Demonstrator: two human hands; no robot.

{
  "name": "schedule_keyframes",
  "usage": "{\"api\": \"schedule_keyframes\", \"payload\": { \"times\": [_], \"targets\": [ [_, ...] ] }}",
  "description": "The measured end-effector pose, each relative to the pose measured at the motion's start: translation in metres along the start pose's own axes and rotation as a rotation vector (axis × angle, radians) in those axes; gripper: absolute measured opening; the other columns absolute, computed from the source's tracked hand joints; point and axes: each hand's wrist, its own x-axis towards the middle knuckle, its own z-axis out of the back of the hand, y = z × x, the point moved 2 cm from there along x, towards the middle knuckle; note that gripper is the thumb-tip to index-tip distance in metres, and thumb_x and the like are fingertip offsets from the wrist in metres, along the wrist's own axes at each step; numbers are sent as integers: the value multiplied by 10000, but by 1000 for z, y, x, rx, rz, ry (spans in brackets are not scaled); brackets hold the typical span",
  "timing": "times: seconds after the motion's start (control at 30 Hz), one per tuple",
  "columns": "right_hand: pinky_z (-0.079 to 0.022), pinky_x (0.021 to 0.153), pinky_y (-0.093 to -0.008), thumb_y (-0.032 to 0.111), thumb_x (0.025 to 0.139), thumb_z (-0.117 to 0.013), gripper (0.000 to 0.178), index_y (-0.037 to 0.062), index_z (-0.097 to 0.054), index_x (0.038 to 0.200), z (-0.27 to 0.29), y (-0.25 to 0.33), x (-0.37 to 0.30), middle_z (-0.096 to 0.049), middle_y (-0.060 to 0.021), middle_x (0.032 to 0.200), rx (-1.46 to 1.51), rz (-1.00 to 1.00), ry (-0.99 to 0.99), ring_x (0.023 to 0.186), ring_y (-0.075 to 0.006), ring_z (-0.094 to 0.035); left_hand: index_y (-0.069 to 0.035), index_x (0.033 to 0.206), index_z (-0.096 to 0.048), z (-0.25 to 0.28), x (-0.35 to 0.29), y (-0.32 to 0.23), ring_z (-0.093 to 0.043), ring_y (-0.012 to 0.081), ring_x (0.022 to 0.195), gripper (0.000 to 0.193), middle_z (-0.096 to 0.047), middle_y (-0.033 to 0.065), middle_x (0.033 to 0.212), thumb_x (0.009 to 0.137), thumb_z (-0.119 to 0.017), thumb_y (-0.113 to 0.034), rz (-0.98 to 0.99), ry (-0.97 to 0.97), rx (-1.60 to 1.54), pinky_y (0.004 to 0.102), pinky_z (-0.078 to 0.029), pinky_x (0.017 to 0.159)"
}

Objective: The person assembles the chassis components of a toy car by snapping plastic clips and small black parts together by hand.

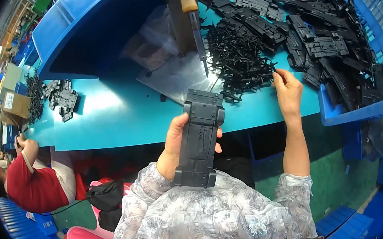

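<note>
A long black plastic chassis (199, 144), like the underside of a toy car, stands before my chest with wheel-like lumps at both ends. My left hand (173, 138) is wrapped round it, thumb on one side and fingertips showing on the other. At the right edge of a heap of small black plastic pieces (238, 59), my right hand (289, 94) is closed in a pinch. A small dark piece (273, 67) shows at its fingertips; its exact shape is too small to make out.
A blue crate (367, 113) full of black chassis is at the right. Above the table (148, 124) hangs a tool with a yellow collar and thin tip (200, 40). A large blue bin (64, 15) and clear plastic bag (172, 77) lie left of it. Someone in red (35, 186) sits far left.
</note>
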Motion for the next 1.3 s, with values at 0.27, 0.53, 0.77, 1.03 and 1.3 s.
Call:
{"api": "schedule_keyframes", "payload": {
  "times": [0.27, 0.53, 0.77, 1.03, 1.3],
  "targets": [
    [-453, 552, -200, 28, 812, -570, 119, -22, -591, 919, 1, -2, 0, -560, -48, 825, 359, 100, -241, 621, -90, -563, -29, 1154, -472, 16, -3, 5, -482, 176, 706, 593, -532, 123, 939, 842, -404, -529, -99, -21, 1, 291, -389, 595],
    [-489, 591, -196, 8, 799, -590, 107, -28, -602, 899, -1, 33, -23, -526, -27, 834, 689, 37, -7, 644, -73, -556, 12, 1129, -480, -2, -8, -8, -538, 156, 716, 404, -549, 36, 842, 779, -635, -116, -237, -297, 302, 264, -454, 608],
    [-467, 536, -219, -27, 693, -661, 207, 41, -641, 887, -3, 65, -56, -493, -43, 680, 409, 333, 89, 603, -122, -531, 13, 1053, -505, 0, -12, -12, -583, 150, 879, 301, -603, 83, 988, 767, -599, -2, -259, -349, 513, 269, -456, 811],
    [-378, 560, -278, 58, 603, -662, 343, 105, -630, 942, -37, 89, -81, -547, -42, 817, 131, 1001, 272, 644, -155, -527, -3, 1081, -485, 3, -11, -4, -553, 102, 877, 300, -577, 57, 980, 788, -534, 38, -307, -316, 583, 236, -456, 785],
    [-424, 615, -315, 103, 670, -677, 300, 92, -620, 964, -38, 93, -88, -536, -85, 849, 194, 630, 533, 689, -204, -536, 4, 1098, -447, 7, -16, -7, -550, 128, 892, 309, -549, 83, 1009, 792, -466, 41, -274, -312, 517, 255, -458, 796]
  ]
}}
